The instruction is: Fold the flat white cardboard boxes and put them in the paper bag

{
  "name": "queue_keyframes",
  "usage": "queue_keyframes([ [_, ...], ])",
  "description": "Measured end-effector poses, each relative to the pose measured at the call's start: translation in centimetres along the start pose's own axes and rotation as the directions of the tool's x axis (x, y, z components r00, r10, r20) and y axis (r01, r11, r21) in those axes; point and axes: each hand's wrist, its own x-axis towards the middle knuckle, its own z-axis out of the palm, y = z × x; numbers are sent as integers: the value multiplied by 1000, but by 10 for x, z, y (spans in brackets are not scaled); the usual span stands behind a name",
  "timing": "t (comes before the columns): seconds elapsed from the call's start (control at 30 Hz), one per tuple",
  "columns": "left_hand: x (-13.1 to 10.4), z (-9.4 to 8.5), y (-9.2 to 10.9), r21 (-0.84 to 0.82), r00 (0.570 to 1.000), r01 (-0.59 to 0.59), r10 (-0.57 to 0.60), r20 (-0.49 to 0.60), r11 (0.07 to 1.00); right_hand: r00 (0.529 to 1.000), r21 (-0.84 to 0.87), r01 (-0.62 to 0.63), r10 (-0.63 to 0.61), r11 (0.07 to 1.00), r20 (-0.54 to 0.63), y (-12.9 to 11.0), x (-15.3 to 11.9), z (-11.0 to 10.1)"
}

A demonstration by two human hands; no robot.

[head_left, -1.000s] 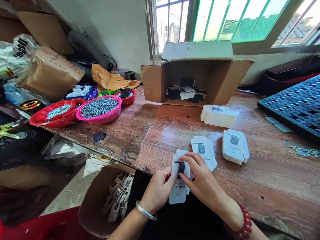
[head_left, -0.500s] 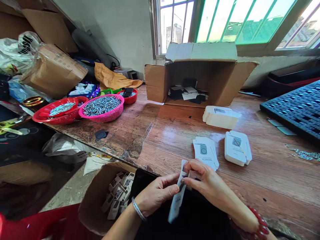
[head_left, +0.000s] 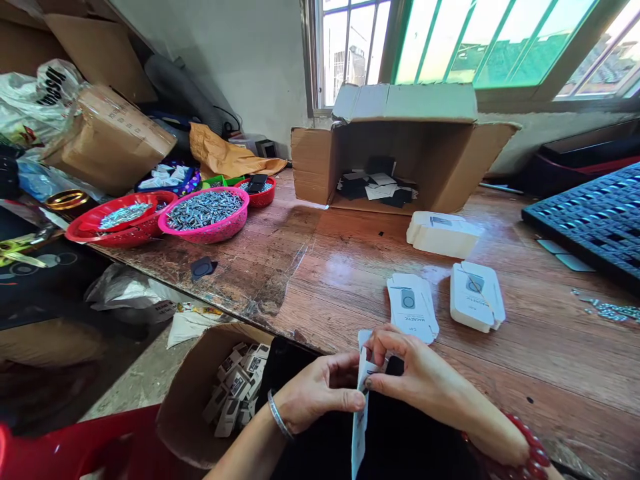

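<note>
A thin white printed carton (head_left: 359,427) stands on edge between my hands, over my dark lap at the table's near edge. My left hand (head_left: 320,393) grips its left side, thumb in front and fingers behind. The fingers of my right hand (head_left: 400,367) pinch its upper right edge, where a flap stands out. Just beyond my right hand lies a pile of flat white cartons (head_left: 413,307) printed "MAGNETIC". A banded stack of cartons (head_left: 477,297) sits to its right, and another stack (head_left: 443,233) is farther back.
An open cardboard box (head_left: 313,163) holds black and white pieces. Pink basket (head_left: 205,233) and red basket (head_left: 80,233) with metal parts are at left. A box of small cartons (head_left: 185,407) stands below left. A black rack (head_left: 595,213) is at right.
The carton has turned more upright and its lower end has moved right. Both hands have shifted slightly right with it, and the flap at its top now shows more.
</note>
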Motion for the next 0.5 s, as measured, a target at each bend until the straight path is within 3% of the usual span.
queue_keyframes([
  [0.17, -2, -1, -2, -58, 999, 45, -46, -11, 997, 994, -140, -31, 44, 990, 96, -5, 1, -5],
  [0.37, -1, 2, -8, -221, 985, 155, -168, -45, 963, 976, 59, 24, -36, 998, 215, -3, 8, -9],
  [0.5, 0, -3, -9, -234, 972, 161, -195, -129, 959, 988, 116, 56, -72, 992, 139, 8, 9, -6],
])
